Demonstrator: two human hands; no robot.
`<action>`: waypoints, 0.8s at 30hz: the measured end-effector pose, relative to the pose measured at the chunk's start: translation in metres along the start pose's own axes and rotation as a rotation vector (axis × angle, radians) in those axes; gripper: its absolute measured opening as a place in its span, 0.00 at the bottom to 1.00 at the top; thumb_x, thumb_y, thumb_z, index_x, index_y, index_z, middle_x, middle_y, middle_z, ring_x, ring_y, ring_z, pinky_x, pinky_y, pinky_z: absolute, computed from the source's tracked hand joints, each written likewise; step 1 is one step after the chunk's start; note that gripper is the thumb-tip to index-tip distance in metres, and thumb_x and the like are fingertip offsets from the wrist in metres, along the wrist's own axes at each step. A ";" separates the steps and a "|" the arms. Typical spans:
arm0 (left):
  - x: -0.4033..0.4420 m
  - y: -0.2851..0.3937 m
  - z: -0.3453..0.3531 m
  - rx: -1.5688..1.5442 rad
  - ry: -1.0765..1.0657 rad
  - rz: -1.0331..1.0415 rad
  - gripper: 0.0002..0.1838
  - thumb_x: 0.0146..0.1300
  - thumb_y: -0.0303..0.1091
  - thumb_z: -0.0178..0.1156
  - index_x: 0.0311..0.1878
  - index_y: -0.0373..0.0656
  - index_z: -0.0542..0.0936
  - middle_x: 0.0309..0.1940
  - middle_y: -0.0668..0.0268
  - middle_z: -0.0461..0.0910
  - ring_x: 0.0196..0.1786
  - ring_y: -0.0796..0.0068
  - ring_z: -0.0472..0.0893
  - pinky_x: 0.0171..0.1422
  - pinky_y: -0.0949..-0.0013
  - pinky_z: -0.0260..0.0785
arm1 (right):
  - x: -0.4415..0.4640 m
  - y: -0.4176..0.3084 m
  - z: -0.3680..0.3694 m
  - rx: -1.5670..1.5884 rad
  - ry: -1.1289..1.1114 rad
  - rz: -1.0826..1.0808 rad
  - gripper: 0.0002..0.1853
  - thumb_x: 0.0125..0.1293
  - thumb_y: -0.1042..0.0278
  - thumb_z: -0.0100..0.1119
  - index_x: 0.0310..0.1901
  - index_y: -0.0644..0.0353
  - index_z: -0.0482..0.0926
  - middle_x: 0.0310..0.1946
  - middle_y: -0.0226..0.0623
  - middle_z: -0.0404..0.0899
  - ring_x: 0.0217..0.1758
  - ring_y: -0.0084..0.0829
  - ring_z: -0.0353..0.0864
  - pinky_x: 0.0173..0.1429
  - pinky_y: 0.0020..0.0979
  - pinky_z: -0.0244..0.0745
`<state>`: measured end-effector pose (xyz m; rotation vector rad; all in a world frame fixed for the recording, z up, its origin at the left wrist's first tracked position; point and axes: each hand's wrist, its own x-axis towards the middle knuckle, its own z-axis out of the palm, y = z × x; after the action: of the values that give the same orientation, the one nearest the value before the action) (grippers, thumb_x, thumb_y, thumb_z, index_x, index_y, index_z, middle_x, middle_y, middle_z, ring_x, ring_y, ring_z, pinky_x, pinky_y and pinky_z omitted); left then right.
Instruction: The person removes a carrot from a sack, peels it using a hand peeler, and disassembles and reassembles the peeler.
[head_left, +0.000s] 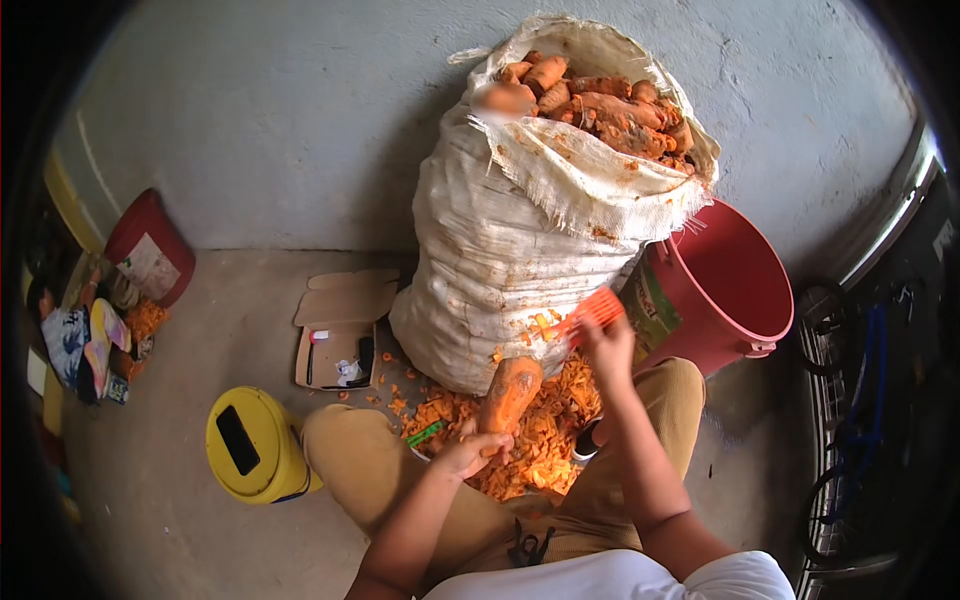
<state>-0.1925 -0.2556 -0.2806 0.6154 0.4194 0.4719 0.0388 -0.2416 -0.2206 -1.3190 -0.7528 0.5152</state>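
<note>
My left hand [472, 452] is closed round the lower end of a large orange carrot [513, 390], which tilts upward in front of me. Its surface looks partly peeled. In my right hand [608, 345] is an orange-red peeler [597, 308], held above and to the right of the carrot. Small peelings hang in the air beside the tool. Below, a heap of orange peelings [545, 463] lies between my legs, with a green tool [425, 433] at its left edge. Behind it stands a white woven sack [500, 250] full of carrots [625, 115].
A red bucket [690, 285] stands right of the sack. At left are an open cardboard box [340, 316], a yellow bucket [225, 470] with a black phone [238, 440] on its lid, and a red container [152, 247]. A bicycle [850, 430] is at far right.
</note>
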 end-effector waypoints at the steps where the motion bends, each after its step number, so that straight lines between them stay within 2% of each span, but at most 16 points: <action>1: -0.002 -0.001 -0.001 0.008 -0.008 -0.005 0.20 0.49 0.23 0.56 0.48 0.36 0.65 0.35 0.60 0.71 0.29 0.78 0.72 0.27 0.75 0.70 | 0.022 0.007 -0.021 -0.218 0.090 -0.107 0.08 0.59 0.72 0.53 0.39 0.66 0.71 0.31 0.36 0.77 0.31 0.26 0.76 0.37 0.25 0.72; 2: -0.004 -0.002 -0.001 -0.007 -0.022 -0.004 0.20 0.49 0.24 0.56 0.47 0.36 0.65 0.35 0.60 0.71 0.29 0.78 0.72 0.27 0.75 0.70 | 0.042 0.024 -0.040 -0.029 0.204 -0.116 0.07 0.59 0.72 0.53 0.36 0.66 0.71 0.31 0.36 0.77 0.29 0.25 0.76 0.34 0.26 0.72; 3: -0.006 0.000 -0.002 -0.018 -0.037 -0.002 0.20 0.49 0.25 0.56 0.47 0.36 0.66 0.35 0.60 0.71 0.29 0.78 0.72 0.27 0.75 0.70 | 0.049 0.020 -0.049 0.079 0.197 -0.033 0.09 0.58 0.71 0.54 0.38 0.66 0.71 0.31 0.36 0.77 0.30 0.23 0.76 0.34 0.25 0.71; 5: 0.000 0.002 -0.004 -0.034 -0.032 0.003 0.19 0.50 0.27 0.56 0.47 0.35 0.66 0.35 0.61 0.71 0.29 0.79 0.72 0.27 0.75 0.70 | 0.032 -0.012 -0.034 0.006 0.101 -0.037 0.10 0.57 0.71 0.55 0.39 0.66 0.71 0.31 0.35 0.77 0.29 0.21 0.75 0.34 0.23 0.71; 8: 0.009 0.000 -0.004 -0.089 0.043 -0.020 0.19 0.50 0.28 0.56 0.46 0.36 0.66 0.34 0.62 0.71 0.30 0.79 0.71 0.27 0.75 0.69 | -0.024 -0.036 0.001 0.021 -0.246 0.112 0.14 0.57 0.70 0.56 0.43 0.67 0.70 0.34 0.35 0.76 0.37 0.24 0.75 0.43 0.26 0.70; 9: 0.010 -0.001 -0.004 -0.108 0.024 -0.028 0.19 0.50 0.28 0.56 0.46 0.36 0.67 0.34 0.62 0.70 0.30 0.79 0.71 0.27 0.76 0.69 | -0.042 -0.037 0.013 -0.103 -0.338 0.103 0.14 0.57 0.69 0.56 0.43 0.67 0.70 0.35 0.36 0.76 0.37 0.25 0.75 0.44 0.26 0.70; 10: 0.010 -0.002 -0.004 -0.125 0.006 -0.035 0.19 0.50 0.28 0.56 0.46 0.37 0.67 0.34 0.62 0.70 0.30 0.79 0.71 0.27 0.76 0.69 | -0.056 -0.023 0.020 -0.062 -0.411 0.088 0.14 0.57 0.69 0.55 0.43 0.67 0.70 0.36 0.39 0.77 0.38 0.27 0.76 0.45 0.27 0.71; 11: 0.010 -0.002 -0.005 -0.142 -0.011 -0.040 0.19 0.50 0.28 0.56 0.46 0.37 0.67 0.34 0.63 0.70 0.30 0.79 0.71 0.28 0.76 0.69 | -0.060 -0.002 0.021 -0.246 -0.458 -0.035 0.15 0.58 0.69 0.55 0.44 0.68 0.69 0.35 0.40 0.77 0.39 0.28 0.76 0.46 0.28 0.71; 13: 0.009 -0.002 -0.005 -0.152 -0.049 -0.023 0.20 0.50 0.28 0.56 0.47 0.37 0.66 0.35 0.62 0.70 0.30 0.79 0.70 0.27 0.75 0.70 | -0.054 -0.002 0.023 -0.078 -0.361 0.175 0.17 0.58 0.70 0.55 0.47 0.68 0.66 0.37 0.36 0.75 0.41 0.25 0.74 0.47 0.28 0.70; 14: 0.009 -0.002 -0.004 -0.153 -0.048 -0.022 0.20 0.50 0.28 0.56 0.47 0.37 0.66 0.35 0.62 0.69 0.30 0.79 0.70 0.27 0.75 0.70 | -0.045 0.000 0.020 -0.052 -0.262 0.211 0.14 0.58 0.72 0.54 0.45 0.68 0.69 0.36 0.40 0.76 0.37 0.28 0.76 0.44 0.27 0.71; 16: 0.006 -0.004 -0.004 -0.151 -0.069 -0.020 0.21 0.50 0.29 0.56 0.48 0.37 0.65 0.34 0.61 0.68 0.29 0.79 0.70 0.27 0.75 0.71 | -0.009 0.007 -0.002 0.036 -0.033 0.035 0.11 0.58 0.73 0.53 0.41 0.67 0.70 0.32 0.37 0.76 0.31 0.26 0.75 0.37 0.26 0.72; 17: 0.003 -0.004 -0.004 -0.146 -0.093 -0.015 0.21 0.50 0.29 0.56 0.48 0.37 0.65 0.34 0.60 0.68 0.29 0.79 0.70 0.27 0.76 0.72 | 0.020 0.033 -0.027 -0.113 0.085 -0.045 0.09 0.58 0.74 0.52 0.39 0.68 0.70 0.31 0.36 0.76 0.30 0.24 0.75 0.36 0.25 0.72; 18: 0.002 -0.003 -0.004 -0.138 -0.117 -0.011 0.22 0.50 0.29 0.56 0.49 0.36 0.65 0.34 0.60 0.68 0.29 0.79 0.69 0.27 0.76 0.72 | 0.034 0.035 -0.042 0.012 0.203 -0.018 0.07 0.59 0.74 0.51 0.37 0.67 0.70 0.31 0.35 0.76 0.30 0.23 0.74 0.35 0.23 0.72; 19: 0.002 -0.002 -0.004 -0.149 -0.133 -0.002 0.22 0.50 0.29 0.56 0.49 0.37 0.65 0.34 0.59 0.67 0.29 0.79 0.69 0.27 0.76 0.73 | 0.037 0.020 -0.047 0.001 0.225 0.014 0.08 0.59 0.73 0.51 0.39 0.67 0.70 0.32 0.35 0.76 0.31 0.23 0.74 0.36 0.23 0.72; 21: 0.002 -0.004 -0.005 -0.179 -0.162 0.014 0.22 0.50 0.29 0.56 0.49 0.37 0.64 0.34 0.59 0.67 0.29 0.80 0.69 0.27 0.76 0.73 | 0.026 0.001 -0.041 0.014 0.131 0.047 0.09 0.59 0.72 0.52 0.40 0.67 0.69 0.33 0.36 0.76 0.33 0.23 0.75 0.39 0.25 0.72; 24: 0.008 -0.004 -0.005 -0.195 -0.108 -0.018 0.22 0.50 0.30 0.56 0.50 0.39 0.64 0.34 0.60 0.67 0.29 0.80 0.69 0.27 0.76 0.73 | -0.026 -0.029 -0.005 0.019 -0.140 0.084 0.12 0.59 0.71 0.53 0.43 0.67 0.69 0.34 0.37 0.76 0.36 0.27 0.75 0.42 0.28 0.71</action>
<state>-0.1871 -0.2522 -0.2890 0.4458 0.2718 0.4542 0.0229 -0.2690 -0.1982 -1.3109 -0.8086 0.6860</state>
